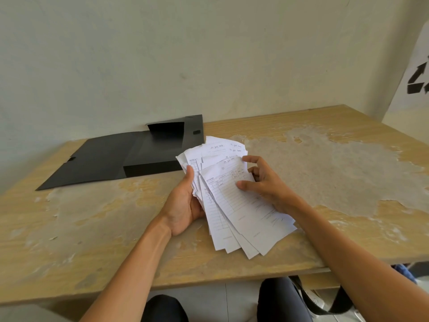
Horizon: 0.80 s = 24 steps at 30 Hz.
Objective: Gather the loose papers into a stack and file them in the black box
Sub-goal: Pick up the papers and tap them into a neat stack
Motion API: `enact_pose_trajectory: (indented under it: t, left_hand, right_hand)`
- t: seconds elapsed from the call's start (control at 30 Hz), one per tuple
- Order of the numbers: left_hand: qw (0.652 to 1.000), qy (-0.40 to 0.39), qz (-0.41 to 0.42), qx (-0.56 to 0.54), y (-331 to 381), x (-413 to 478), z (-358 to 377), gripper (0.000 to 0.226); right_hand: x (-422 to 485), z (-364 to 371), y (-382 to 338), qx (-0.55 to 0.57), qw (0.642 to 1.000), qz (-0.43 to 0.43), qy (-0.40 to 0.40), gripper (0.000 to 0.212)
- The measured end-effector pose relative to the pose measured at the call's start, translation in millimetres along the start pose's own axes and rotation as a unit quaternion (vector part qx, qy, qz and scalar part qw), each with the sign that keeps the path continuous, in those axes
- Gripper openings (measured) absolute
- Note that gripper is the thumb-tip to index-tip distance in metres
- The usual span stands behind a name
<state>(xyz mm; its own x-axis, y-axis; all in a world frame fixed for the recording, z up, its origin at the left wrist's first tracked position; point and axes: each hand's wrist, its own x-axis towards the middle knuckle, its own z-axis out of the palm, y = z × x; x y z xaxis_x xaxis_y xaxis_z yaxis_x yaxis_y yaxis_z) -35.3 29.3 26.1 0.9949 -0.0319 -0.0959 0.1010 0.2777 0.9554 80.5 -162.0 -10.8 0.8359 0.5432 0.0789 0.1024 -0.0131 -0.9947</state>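
A fanned bundle of white printed papers [234,205] with handwriting is held above the middle of the wooden table [92,240]. My left hand [183,203] grips the bundle's left edge, thumb on top. My right hand [262,182] holds the right side, with its thumb pressed on the top sheet and its fingers curled over the upper edge. The black box [151,154] lies open at the back left against the wall, its lid flap spread flat to the left. The papers' upper corner overlaps the box's right edge in the view.
The tabletop's veneer is worn and peeling in pale patches [336,168]. A white sheet with a black recycling mark [415,75] leans at the far right. My knees [278,298] and a dark bag strap [329,303] show below the table's front edge.
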Motion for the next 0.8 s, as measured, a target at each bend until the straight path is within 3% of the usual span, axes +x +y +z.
enact_pose_trajectory:
  t: [0.1,0.17,0.27,0.47,0.8]
  left_hand:
    - [0.995,-0.044,-0.035,0.083,-3.2,-3.8,-5.9,0.043]
    - [0.994,-0.068,-0.047,0.066,-4.4,-6.9,-8.3,0.040]
    - [0.994,-0.079,-0.071,-0.012,-4.0,-8.7,-10.4,0.047]
    - [0.993,-0.097,-0.067,-0.028,-9.3,-7.2,-12.9,0.043]
    - [0.988,-0.125,-0.059,0.072,-9.0,-11.4,-23.5,0.065]
  right_hand:
    - [-0.2,-0.6,-0.7,0.008,1.000,0.000,0.000,0.069]
    - [-0.7,-0.9,-0.7,0.015,1.000,0.000,0.002,0.073]
    - [-1.5,-1.2,-0.1,0.025,1.000,0.000,-0.002,0.073]
    - [-2.7,-0.4,-1.9,0.015,1.000,-0.001,0.006,0.072]
    - [-3.7,3.9,-3.8,-0.060,0.997,-0.011,0.043,0.073]
